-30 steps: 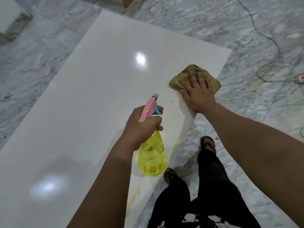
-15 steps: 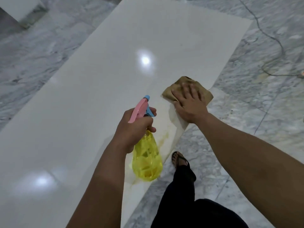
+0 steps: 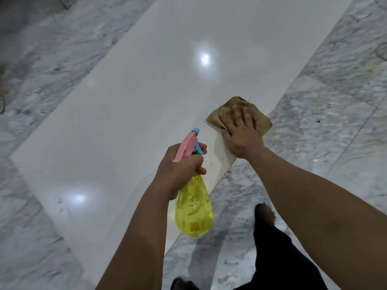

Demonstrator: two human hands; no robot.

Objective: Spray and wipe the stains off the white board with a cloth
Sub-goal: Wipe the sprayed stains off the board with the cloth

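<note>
A long glossy white board [image 3: 146, 105] lies flat on the marble floor. My left hand [image 3: 180, 166] grips the neck of a yellow spray bottle [image 3: 193, 212] with a pink trigger and blue nozzle, held above the board's near right edge. My right hand [image 3: 241, 136] presses flat on a tan cloth [image 3: 228, 108] at the board's right edge, fingers spread over it. A faint yellowish stain [image 3: 211, 164] shows on the board between the two hands.
Grey-veined marble floor [image 3: 326, 126] surrounds the board on all sides. My legs in dark trousers [image 3: 278, 254] and a sandalled foot [image 3: 265, 214] stand just right of the board's edge, below the right arm.
The view has shifted along the board toward its near end. My right hand and the cloth slid along the right edge; the left hand kept hold of the bottle. My feet stepped along the floor.
</note>
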